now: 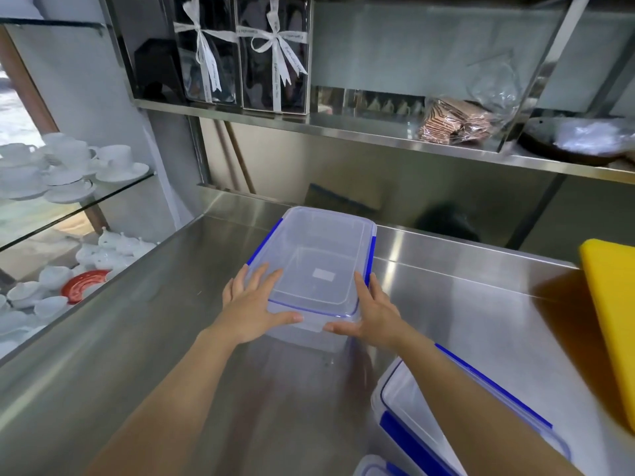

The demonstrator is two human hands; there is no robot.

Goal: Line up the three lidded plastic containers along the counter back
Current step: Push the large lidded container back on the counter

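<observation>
A clear lidded plastic container with blue clips [316, 262] stands on the steel counter [171, 321], its far end close to the counter back. My left hand [256, 304] grips its near left corner and my right hand [369, 312] grips its near right corner, thumbs along the front edge. A second clear container with blue clips [443, 424] lies near the front right, partly under my right forearm. A corner of a third container [372, 468] shows at the bottom edge.
A yellow board [615, 321] lies on the counter at the right. A steel shelf [343, 132] overhangs the counter back with ribboned boxes and a wrapped packet. Glass shelves [68, 207] on the left hold white cups, saucers and teapots.
</observation>
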